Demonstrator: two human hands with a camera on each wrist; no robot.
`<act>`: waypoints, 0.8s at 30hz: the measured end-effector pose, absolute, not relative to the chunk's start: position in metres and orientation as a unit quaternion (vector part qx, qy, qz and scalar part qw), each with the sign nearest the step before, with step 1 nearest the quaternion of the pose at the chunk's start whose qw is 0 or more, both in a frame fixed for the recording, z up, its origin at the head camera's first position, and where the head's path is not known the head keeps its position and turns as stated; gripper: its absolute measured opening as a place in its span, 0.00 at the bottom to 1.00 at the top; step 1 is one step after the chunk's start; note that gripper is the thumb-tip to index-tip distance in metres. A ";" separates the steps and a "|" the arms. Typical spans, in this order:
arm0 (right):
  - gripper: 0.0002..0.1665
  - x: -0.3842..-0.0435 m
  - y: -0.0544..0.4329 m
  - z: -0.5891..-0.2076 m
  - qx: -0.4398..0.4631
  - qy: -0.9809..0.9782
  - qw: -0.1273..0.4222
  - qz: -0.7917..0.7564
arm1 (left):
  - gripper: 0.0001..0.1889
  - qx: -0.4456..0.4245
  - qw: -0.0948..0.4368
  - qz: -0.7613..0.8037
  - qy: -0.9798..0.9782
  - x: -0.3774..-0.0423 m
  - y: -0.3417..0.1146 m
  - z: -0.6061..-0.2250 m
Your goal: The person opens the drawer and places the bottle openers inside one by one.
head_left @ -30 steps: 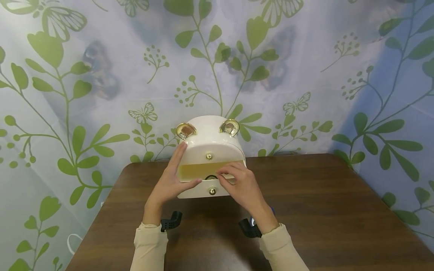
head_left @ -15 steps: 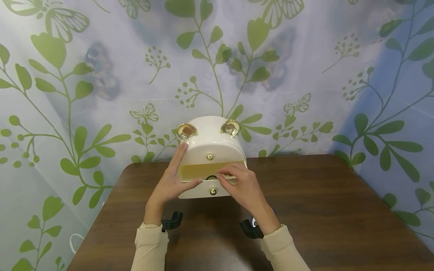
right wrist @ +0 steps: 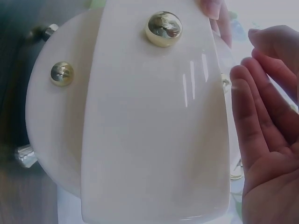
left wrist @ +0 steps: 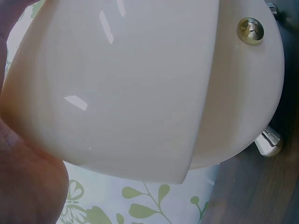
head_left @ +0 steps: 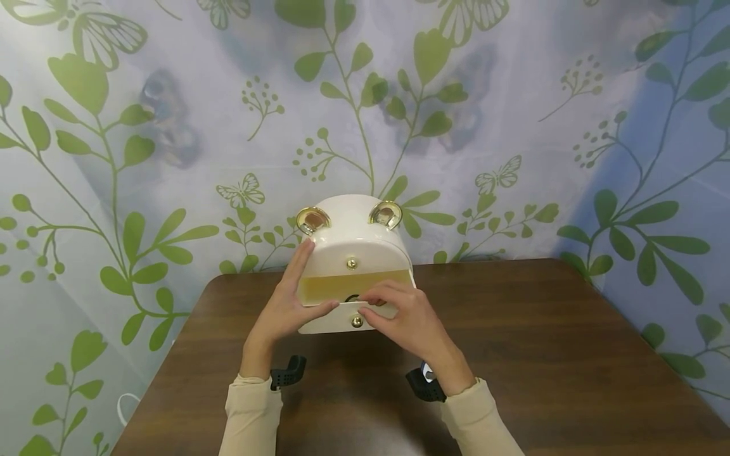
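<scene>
The left hand (head_left: 279,309) is spread rather than gripping: its index finger runs straight up along the side of the white box (head_left: 350,215), and its thumb lies along the top edge of the drawer (head_left: 325,322) that juts from the front. The right hand (head_left: 413,320) holds nothing that shows; its fingers bend lightly near the drawer's edge, and from the right wrist a gap parts thumb from fingertips. The box stands at the far side of the table (head_left: 513,354), in front of a printed cloth (head_left: 228,126).

Only the head view looks into the drawer, where a yellowish inside (head_left: 322,290) and a dark, curved thing (head_left: 352,298) show beside the right fingertips; too little of it is visible to say what it is. That view alone also takes in both gold ears (head_left: 313,220) on the rounded top. The wrist views reveal the lower front, hidden from above, with its own round knob (right wrist: 62,73) and short metal feet (right wrist: 26,156).

The box is smooth and glossy, with bright streaks of reflection on the drawer's slightly bowed face. Its knob (right wrist: 163,30) is a mirror-like gold dome. The tabletop has dark brown wood grain; the cloth carries green leaves and butterflies.
</scene>
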State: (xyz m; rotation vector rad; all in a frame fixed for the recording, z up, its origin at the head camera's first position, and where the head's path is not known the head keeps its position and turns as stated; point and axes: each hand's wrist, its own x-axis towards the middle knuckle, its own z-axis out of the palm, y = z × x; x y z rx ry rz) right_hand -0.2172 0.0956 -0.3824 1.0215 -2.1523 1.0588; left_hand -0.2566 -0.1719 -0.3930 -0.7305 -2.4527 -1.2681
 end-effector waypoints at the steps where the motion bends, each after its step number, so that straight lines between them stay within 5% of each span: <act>1: 0.09 -0.217 0.095 -0.383 0.379 -0.797 0.262 0.391 | 0.62 -0.251 0.141 -0.442 -0.850 -0.256 -0.172 -0.393; 24: 0.07 -0.217 0.094 -0.391 0.401 -0.811 0.253 0.344 | 0.61 -0.253 0.146 -0.440 -0.849 -0.255 -0.172 -0.392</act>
